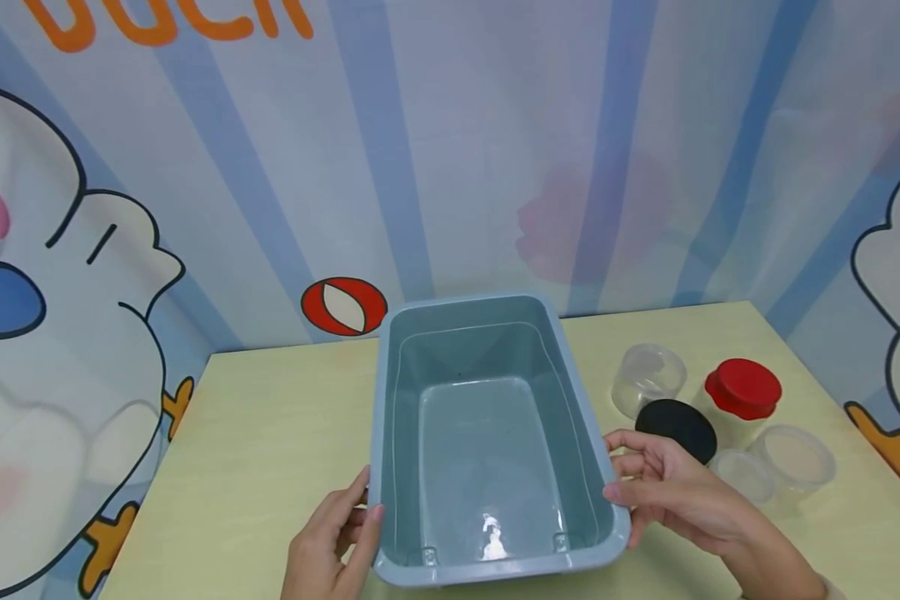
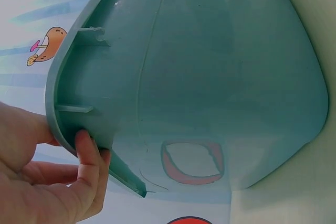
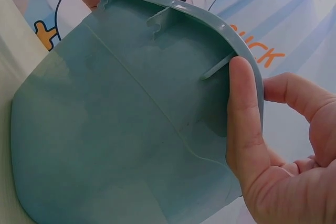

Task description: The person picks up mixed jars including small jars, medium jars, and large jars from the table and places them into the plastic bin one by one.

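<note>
A blue-grey plastic basin (image 1: pixel 487 450), rectangular with rounded corners, sits in the middle of the head view with nothing inside it. My left hand (image 1: pixel 333 542) pinches its rim at the near left, thumb over the edge and fingers curled beneath, as the left wrist view shows on the basin's outer side (image 2: pixel 210 77). At the near right my right hand (image 1: pixel 682 492) grips the opposite rim; in the right wrist view its fingers (image 3: pixel 245 114) press the outside under the lip (image 3: pixel 210 19). The basin's underside is hidden in the head view.
Right of the basin stand a clear container (image 1: pixel 648 379), a container with a red lid (image 1: pixel 744 388), a black round lid (image 1: pixel 677 429) and two translucent containers, one larger (image 1: pixel 795 457), one smaller (image 1: pixel 742 475). The pale yellow table (image 1: pixel 285 417) meets a printed cloth backdrop (image 1: pixel 465 167).
</note>
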A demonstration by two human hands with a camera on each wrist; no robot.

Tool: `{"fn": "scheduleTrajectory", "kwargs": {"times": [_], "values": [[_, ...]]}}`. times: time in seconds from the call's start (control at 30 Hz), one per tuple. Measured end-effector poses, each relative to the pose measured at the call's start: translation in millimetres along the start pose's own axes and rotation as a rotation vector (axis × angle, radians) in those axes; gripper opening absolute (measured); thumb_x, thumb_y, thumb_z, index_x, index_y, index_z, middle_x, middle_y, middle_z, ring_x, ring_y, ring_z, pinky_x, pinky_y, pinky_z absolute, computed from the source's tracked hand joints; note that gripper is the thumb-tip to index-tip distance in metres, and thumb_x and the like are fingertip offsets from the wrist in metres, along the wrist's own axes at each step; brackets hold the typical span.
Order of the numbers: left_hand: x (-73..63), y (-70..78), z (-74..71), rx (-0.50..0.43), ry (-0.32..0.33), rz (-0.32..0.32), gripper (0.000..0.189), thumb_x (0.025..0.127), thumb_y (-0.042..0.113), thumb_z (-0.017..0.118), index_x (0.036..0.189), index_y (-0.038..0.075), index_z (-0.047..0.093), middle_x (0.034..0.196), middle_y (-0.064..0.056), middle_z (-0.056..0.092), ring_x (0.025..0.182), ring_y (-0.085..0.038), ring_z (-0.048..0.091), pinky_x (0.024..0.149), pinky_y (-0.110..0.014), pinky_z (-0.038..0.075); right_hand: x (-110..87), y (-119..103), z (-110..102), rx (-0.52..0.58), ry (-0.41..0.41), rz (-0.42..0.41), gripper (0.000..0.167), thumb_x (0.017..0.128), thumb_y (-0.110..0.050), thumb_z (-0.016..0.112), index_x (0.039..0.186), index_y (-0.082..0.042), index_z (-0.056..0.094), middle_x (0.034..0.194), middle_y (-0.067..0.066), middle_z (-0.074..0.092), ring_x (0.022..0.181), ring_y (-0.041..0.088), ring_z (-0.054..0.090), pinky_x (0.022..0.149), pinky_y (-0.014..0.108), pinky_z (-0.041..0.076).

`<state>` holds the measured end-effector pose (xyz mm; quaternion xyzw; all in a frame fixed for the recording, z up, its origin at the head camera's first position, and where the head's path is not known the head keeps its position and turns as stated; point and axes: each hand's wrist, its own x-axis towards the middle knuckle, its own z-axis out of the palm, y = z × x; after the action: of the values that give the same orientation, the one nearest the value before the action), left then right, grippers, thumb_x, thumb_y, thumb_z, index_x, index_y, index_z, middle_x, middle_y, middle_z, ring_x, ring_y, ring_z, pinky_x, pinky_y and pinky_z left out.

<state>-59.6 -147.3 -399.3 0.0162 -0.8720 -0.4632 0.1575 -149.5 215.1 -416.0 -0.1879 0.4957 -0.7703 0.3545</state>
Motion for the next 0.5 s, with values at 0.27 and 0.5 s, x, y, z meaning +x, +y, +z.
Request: {"fn": "scheduleTrajectory", "kwargs": {"times": [0.27, 0.5], "values": [[-0.5, 1.6, 2.0, -0.016, -0.009, -0.001, 0.039, 0.097, 0.008, 0.065, 0.132, -0.007, 0.060, 0.095, -0.006, 0.064, 0.077, -0.008, 0.062, 0.071, -0.023, 0.058, -2.2, 0.8, -1.5, 0.009, -0.002, -0.012, 0.028, 0.101, 0.004, 0.045, 0.128, -0.003, 0.050, 0.115, 0.018, 0.070, 0.091, 0.024, 0.072, 0.068, 0.036, 0.059], [-0.3, 2.3, 3.5, -0.040, -0.012, -0.012, 0.039, 0.095, 0.005, 0.066, 0.131, -0.009, 0.059, 0.093, -0.007, 0.063, 0.076, -0.008, 0.063, 0.069, -0.023, 0.058, -4.4, 0.8, -3.0, 0.011, -0.002, -0.011, 0.028, 0.101, 0.004, 0.045, 0.128, -0.003, 0.049, 0.115, 0.019, 0.069, 0.091, 0.024, 0.072, 0.068, 0.036, 0.059]]}}
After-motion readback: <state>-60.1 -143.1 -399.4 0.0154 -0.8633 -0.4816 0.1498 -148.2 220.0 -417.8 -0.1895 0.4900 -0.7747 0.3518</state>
